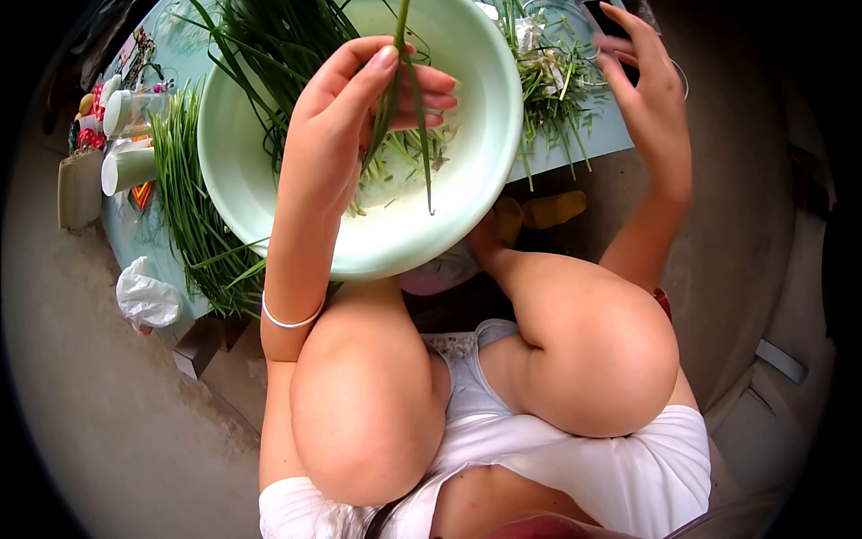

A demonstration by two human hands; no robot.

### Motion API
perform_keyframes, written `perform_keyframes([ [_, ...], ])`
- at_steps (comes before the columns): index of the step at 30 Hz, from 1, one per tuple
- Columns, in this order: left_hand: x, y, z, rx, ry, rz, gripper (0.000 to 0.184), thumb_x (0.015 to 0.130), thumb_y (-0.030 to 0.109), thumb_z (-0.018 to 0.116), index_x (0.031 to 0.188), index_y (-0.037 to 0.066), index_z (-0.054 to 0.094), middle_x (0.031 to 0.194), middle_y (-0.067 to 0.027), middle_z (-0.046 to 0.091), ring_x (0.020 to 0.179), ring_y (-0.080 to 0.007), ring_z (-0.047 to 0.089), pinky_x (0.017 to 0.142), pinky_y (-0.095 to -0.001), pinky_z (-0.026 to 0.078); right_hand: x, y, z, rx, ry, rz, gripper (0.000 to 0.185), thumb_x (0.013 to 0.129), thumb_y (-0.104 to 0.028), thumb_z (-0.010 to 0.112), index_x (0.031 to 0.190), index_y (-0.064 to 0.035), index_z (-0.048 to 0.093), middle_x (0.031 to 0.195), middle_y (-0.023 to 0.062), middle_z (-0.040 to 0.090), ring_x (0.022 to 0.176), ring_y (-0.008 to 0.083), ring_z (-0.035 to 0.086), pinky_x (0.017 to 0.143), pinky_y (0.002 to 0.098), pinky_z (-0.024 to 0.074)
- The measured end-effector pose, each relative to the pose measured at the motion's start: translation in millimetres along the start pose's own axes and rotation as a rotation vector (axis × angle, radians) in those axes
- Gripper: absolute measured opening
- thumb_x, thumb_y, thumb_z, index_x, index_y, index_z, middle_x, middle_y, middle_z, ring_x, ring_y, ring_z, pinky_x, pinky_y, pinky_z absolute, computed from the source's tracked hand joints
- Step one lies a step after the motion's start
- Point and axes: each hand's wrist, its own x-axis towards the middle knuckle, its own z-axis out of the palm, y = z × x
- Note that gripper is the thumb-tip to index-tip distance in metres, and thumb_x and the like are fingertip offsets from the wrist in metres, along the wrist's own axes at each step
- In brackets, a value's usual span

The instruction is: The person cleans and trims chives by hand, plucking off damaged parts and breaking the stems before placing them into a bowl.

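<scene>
Over a pale green basin (489, 162), my left hand (350, 108) pinches a few long garlic chives (402, 36) between thumb and fingers, their leaves hanging down. A larger bunch of chives (260, 54) rests in the basin behind that hand, with small clippings on the basin's bottom. My right hand (645, 81) is raised at the right, its fingers apart with nothing seen in them. Below and left of it lies a pile of chive trimmings (552, 85) at the table's right end.
Another pile of chives (193, 207) lies left of the basin on the light blue table (126, 234). White cups (130, 169), a crumpled white tissue (146, 295) and small colorful items stand or lie near the table's left edge. Yellow footwear (552, 210) is underneath.
</scene>
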Motion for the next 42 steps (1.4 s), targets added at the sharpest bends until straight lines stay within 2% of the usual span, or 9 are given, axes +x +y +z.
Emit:
perform_keyframes([
  [3, 0, 1, 0, -0.035, 0.037, 0.014, 0.022, 0.096, 0.018, 0.043, 0.106, -0.001, 0.048, 0.095, -0.0198, 0.064, 0.087, -0.0271, 0.065, 0.077, -0.0358, 0.053, 0, 1, 4, 0.017, -0.024, 0.277, 0.022, 0.088, -0.013, 0.054, 0.108, -0.0058, 0.061, 0.104, 0.005, 0.065, 0.103, 0.0176, 0.057, 0.088, 0.03, 0.0429],
  [5, 2, 1, -3, -0.055, 0.019, 0.027, 0.022, 0.096, 0.018, 0.041, 0.107, -0.001, 0.047, 0.097, -0.0207, 0.063, 0.089, -0.0285, 0.065, 0.079, -0.0383, 0.053, 3, 4, 11, -0.189, -0.105, -0.346, 0.023, 0.091, -0.017, 0.05, 0.104, -0.0023, 0.062, 0.105, 0.005, 0.065, 0.101, 0.0163, 0.057, 0.089, 0.0306, 0.0424],
  [7, 2, 3, -3, -0.072, 0.055, 0.048, 0.021, 0.097, 0.016, 0.04, 0.107, -0.001, 0.046, 0.099, -0.0218, 0.063, 0.091, -0.0299, 0.064, 0.079, -0.0401, 0.053, -1, -1, 22, -0.195, -0.153, -0.466, 0.028, 0.094, -0.02, 0.046, 0.107, 0.0007, 0.06, 0.105, 0.0061, 0.065, 0.104, 0.0156, 0.056, 0.09, 0.0303, 0.0414],
  [9, 2, 2, -4, -0.093, 0.071, 0.066, 0.021, 0.097, 0.016, 0.04, 0.107, -0.001, 0.046, 0.1, -0.0227, 0.062, 0.091, -0.0304, 0.064, 0.079, -0.0401, 0.054, -14, -8, 41, 0.514, -0.385, -0.188, 0.028, 0.093, -0.023, 0.049, 0.103, -0.0005, 0.061, 0.091, 0.0084, 0.066, 0.085, 0.0144, 0.061, 0.076, 0.0258, 0.0463],
  [18, 0, 6, -6, -0.054, 0.249, 0.159, 0.022, 0.097, 0.015, 0.038, 0.108, -0.002, 0.047, 0.111, -0.0282, 0.056, 0.1, -0.0343, 0.06, 0.087, -0.0435, 0.049, -27, -32, 67, 1.038, -0.959, 0.23, 0.031, 0.087, -0.011, 0.059, 0.111, 0.0073, 0.056, 0.093, 0.0108, 0.065, 0.088, 0.0143, 0.061, 0.082, 0.0264, 0.0464],
  [27, -3, 7, 1, -0.087, 0.178, 0.186, 0.02, 0.097, 0.016, 0.039, 0.105, -0.002, 0.045, 0.099, -0.0242, 0.062, 0.089, -0.0305, 0.064, 0.077, -0.0392, 0.055, -28, -26, 67, 0.968, -0.915, 0.16, 0.018, 0.084, 0.001, 0.052, 0.101, 0.0043, 0.058, 0.094, 0.0078, 0.064, 0.079, 0.012, 0.058, 0.076, 0.0246, 0.047],
  [29, -2, 7, 1, -0.103, 0.158, 0.211, 0.021, 0.097, 0.017, 0.039, 0.105, -0.001, 0.045, 0.098, -0.0227, 0.062, 0.088, -0.0303, 0.064, 0.077, -0.0396, 0.054, -22, -17, 69, 0.824, -0.977, -0.208, 0.017, 0.084, 0.002, 0.051, 0.1, 0.0028, 0.059, 0.092, 0.0079, 0.064, 0.079, 0.0116, 0.058, 0.075, 0.0235, 0.0465],
  [37, -8, 32, -13, -0.276, 0.15, 0.305, 0.019, 0.096, 0.015, 0.043, 0.106, -0.001, 0.046, 0.092, -0.018, 0.063, 0.078, -0.0245, 0.063, 0.078, -0.0364, 0.052, -11, -17, 32, 0.724, -0.572, 0.147, 0.014, 0.084, -0.006, 0.06, 0.095, 0.0022, 0.06, 0.084, 0.0067, 0.064, 0.079, 0.0116, 0.062, 0.073, 0.0234, 0.0492],
  [42, -22, 107, -15, -0.419, -0.272, 0.3, 0.024, 0.095, 0.016, 0.045, 0.111, -0.001, 0.05, 0.109, -0.0165, 0.056, 0.099, -0.024, 0.056, 0.09, -0.0373, 0.044, 6, 9, -10, 0.311, -0.345, -0.114, 0.025, 0.093, -0.02, 0.049, 0.097, 0.0011, 0.063, 0.094, 0.0052, 0.062, 0.093, 0.0132, 0.058, 0.083, 0.0272, 0.0441],
])
